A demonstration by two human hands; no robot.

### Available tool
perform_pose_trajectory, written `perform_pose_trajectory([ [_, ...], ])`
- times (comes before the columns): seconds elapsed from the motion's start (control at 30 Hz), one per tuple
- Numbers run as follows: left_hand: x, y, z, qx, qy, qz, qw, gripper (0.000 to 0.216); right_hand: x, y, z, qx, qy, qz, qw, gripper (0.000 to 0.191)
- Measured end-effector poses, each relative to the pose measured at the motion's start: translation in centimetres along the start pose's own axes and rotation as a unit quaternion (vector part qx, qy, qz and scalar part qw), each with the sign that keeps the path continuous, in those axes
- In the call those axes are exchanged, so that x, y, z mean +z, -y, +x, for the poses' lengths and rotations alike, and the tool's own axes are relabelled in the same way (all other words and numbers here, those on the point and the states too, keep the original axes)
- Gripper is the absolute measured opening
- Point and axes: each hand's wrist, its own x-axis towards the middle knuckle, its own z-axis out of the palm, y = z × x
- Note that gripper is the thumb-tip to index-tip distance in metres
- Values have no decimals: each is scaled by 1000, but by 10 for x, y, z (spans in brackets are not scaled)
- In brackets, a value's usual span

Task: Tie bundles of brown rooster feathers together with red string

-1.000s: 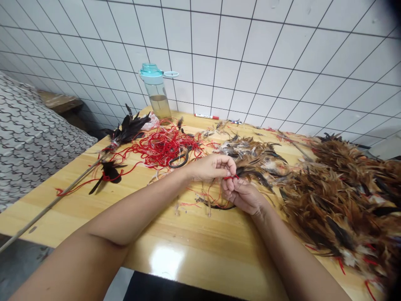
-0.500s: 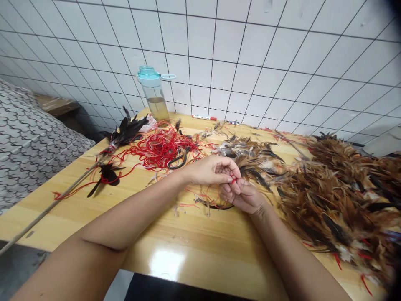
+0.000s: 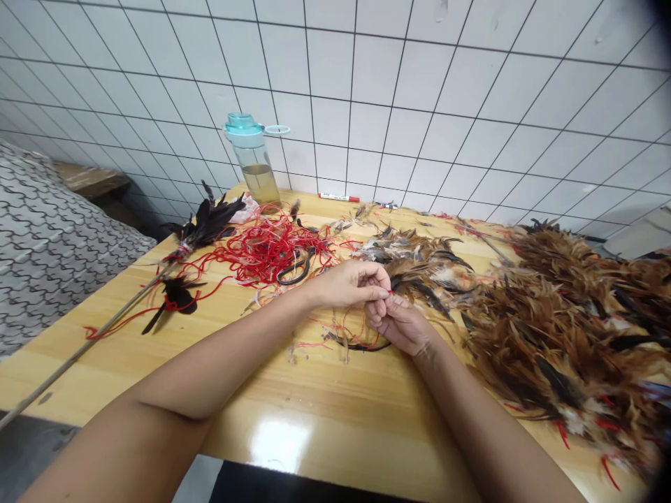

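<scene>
Feathers [image 3: 424, 274] in a small brown bundle lie on the tabletop [image 3: 314, 412], touching both hands, a thin red thread [image 3: 388, 291] at their quill end. They look very light, soft and easy to bend, so the stiffer quills seem the better place to hold. The left hand [image 3: 350, 283] pinches the thread with fingertips closed; the right hand [image 3: 402, 325], palm up, curls around the quill end.

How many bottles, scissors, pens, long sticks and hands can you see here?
Bottle: 1
Scissors: 1
Marker pen: 1
Long stick: 1
Hands: 2, the left hand and the right hand, both pinching a red string
Total: 6
</scene>
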Motion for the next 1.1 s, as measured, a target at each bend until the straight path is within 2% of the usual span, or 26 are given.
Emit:
perform_pose_trajectory([
  [0.13, 1, 1, 2, 17, -28, 14, 999, 24, 0, 1, 0, -14, 9, 8, 1000, 32],
  [0.37, 6, 1, 4, 59, -89, 72, 992, 13, -2, 2, 1, -9, -21, 25, 999, 31],
  [0.5, 3, 3, 5, 55, -80, 41, 994, 13, -1, 1, 2, -14, -19, 42, 999, 29],
  [0.73, -7, 7, 5, 28, -57, -21, 998, 27, 3, 3, 1, -12, -29, 53, 998, 30],
  [0.9, -10, 10, 5, 31, -47, -22, 998, 26, 3, 3, 1, -2, -43, 68, 997, 32],
  [1.1, -6, 11, 7, 50, -94, 36, 994, 17, 2, 2, 2, 0, -49, 78, 996, 31],
])
